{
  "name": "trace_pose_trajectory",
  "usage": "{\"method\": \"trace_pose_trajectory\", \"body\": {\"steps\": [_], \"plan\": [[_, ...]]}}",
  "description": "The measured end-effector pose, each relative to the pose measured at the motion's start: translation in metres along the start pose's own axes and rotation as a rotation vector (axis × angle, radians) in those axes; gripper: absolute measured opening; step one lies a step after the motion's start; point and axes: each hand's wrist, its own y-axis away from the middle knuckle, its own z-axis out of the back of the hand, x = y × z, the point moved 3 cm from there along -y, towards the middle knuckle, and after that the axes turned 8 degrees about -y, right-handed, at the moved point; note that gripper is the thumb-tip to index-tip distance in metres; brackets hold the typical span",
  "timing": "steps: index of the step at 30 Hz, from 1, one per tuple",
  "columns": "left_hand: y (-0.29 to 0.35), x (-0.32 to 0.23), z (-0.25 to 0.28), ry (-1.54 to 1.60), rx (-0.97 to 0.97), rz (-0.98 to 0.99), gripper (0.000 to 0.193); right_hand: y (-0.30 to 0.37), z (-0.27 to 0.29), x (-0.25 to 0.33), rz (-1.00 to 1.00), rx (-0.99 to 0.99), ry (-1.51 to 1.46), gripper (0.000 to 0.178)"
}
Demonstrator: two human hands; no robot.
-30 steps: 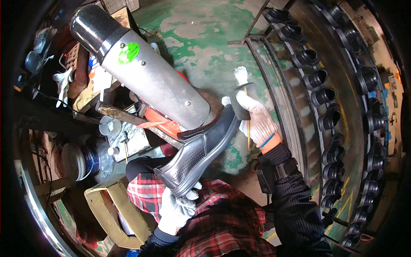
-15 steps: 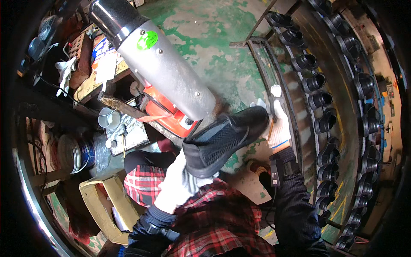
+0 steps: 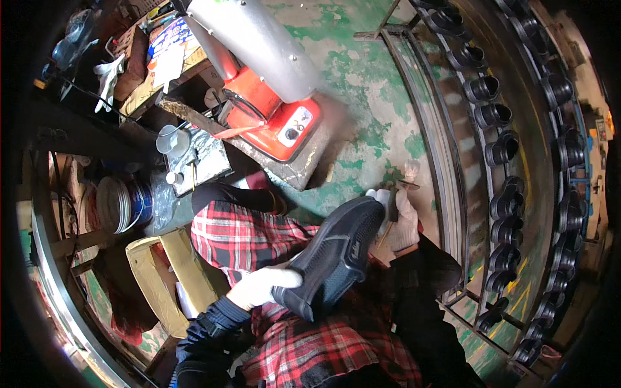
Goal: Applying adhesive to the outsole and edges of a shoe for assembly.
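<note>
A black slip-on shoe with a mesh upper is held over my lap, toe pointing up and to the right. My left hand, in a white glove, grips it at the heel with the thumb on top. Beside the toe is my right hand, also gloved. Its fingers are bent round a thin brown stick-like tool, and a dark part shows between them. Motion blurs some fingertips, and the tool's kind cannot be made out. Whether these fingers touch the shoe is unclear.
A red machine with a silver cylinder stands ahead. Racks of black shoes line the right. To the left are a cardboard box, a plastic cup, a small white bottle and a bucket.
The shoe has rolled and turned, its toe swinging up and its opening now facing lower right. My right hand has come down and left with the tool. The view has shifted.
</note>
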Motion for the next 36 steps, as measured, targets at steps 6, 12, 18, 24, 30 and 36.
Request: {"method": "trace_pose_trajectory", "body": {"steps": [6,12,18,24,30,36], "plan": [[0.017,-0.030,0.008,-0.131,-0.050,0.067,0.072,0.036,0.010,0.033,0.228,0.006,0.114,0.047],[0.022,-0.054,-0.002,-0.510,-0.157,-0.066,0.054,0.072,-0.017,0.028,0.146,0.051,0.223,0.045],[0.031,-0.043,-0.013,-0.096,-0.297,0.093,0.056,0.090,-0.045,-0.003,-0.035,0.187,-0.026,0.049],[0.033,-0.028,-0.003,0.152,-0.283,0.152,0.054,0.091,-0.044,-0.015,0.068,0.317,-0.046,0.043],[0.039,-0.041,-0.017,-0.090,-0.312,0.158,0.057,0.097,-0.055,-0.013,0.059,0.265,-0.029,0.037],[0.024,-0.036,-0.028,-0.013,-0.249,0.207,0.060,0.124,-0.090,-0.049,-0.087,0.217,-0.240,0.025]]}}
